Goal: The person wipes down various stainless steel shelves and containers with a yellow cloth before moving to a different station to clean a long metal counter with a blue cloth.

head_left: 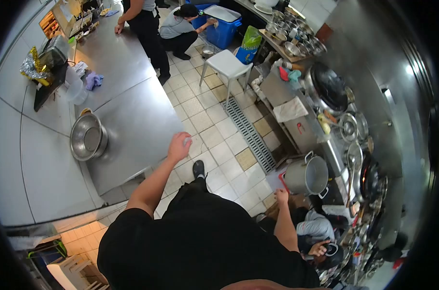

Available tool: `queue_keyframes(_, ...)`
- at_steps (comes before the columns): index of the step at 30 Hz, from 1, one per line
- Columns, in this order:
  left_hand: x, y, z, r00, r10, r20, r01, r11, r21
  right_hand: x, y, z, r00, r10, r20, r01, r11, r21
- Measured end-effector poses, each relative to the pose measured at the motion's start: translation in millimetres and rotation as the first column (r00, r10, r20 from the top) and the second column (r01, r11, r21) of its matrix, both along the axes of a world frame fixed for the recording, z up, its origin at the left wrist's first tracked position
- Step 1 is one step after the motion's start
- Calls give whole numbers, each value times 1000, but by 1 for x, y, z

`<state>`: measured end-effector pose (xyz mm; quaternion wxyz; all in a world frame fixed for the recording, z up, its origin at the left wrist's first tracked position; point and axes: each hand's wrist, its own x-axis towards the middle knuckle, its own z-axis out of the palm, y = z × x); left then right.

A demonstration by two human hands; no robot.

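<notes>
My left hand (179, 147) is out over the tiled floor, beside the corner of the steel table (137, 121). Its fingers curl around a small whitish thing (187, 141) whose kind I cannot make out. My right hand (281, 195) is closed, low on the right near a large steel stockpot (306, 175). Just above its fingers shows a translucent sheet-like piece with a red edge (276, 181). This piece seems to be in the right hand, though the grip is partly hidden.
Steel bowls (88, 137) sit on the table at left. A white stool (227, 65) stands by a floor drain grate (248, 130). One person (181, 29) squats by a blue bin (224, 29); another stands at the table. A third person (321, 237) crouches close at my right. Woks (325, 87) line the right.
</notes>
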<state>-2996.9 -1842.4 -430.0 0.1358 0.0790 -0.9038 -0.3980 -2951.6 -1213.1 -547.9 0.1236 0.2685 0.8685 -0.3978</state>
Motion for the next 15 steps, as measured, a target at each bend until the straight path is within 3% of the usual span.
queue_keyframes(2, -43, -24, -3, 990, 127, -55, -128, 992, -5, -35, -29, 14, 946, -319, 51, 323, 927, -192)
queue_keyframes(3, -62, -38, -6, 980, 196, -30, -197, 979, -48, -47, -46, 22, 911, -372, 179, 410, 862, -297)
queue_keyframes(4, -81, -56, -9, 965, 262, -9, -262, 960, -97, -57, -68, 27, 905, -348, 245, 411, 865, -289)
queue_keyframes(7, -121, -104, -16, 897, 441, 39, -414, 866, -280, -81, -99, 25, 923, 15, 384, 110, 947, -300)
queue_keyframes(9, -137, -121, -4, 804, 530, 269, -439, 835, -331, -82, -96, -13, 879, 220, 424, -89, 947, -307)
queue_keyframes(10, -143, -139, 9, 727, 583, 362, -467, 807, -362, -80, -103, 10, 885, 434, 167, -384, 885, -262)
queue_keyframes(13, -163, -156, 61, 482, 597, 641, -503, 788, -355, -84, -42, -148, 832, 204, 516, 1, 929, -369)
queue_keyframes(15, -177, -172, 67, 400, 547, 736, -498, 803, -327, -117, -68, -99, 798, 226, 559, -82, 959, -270)
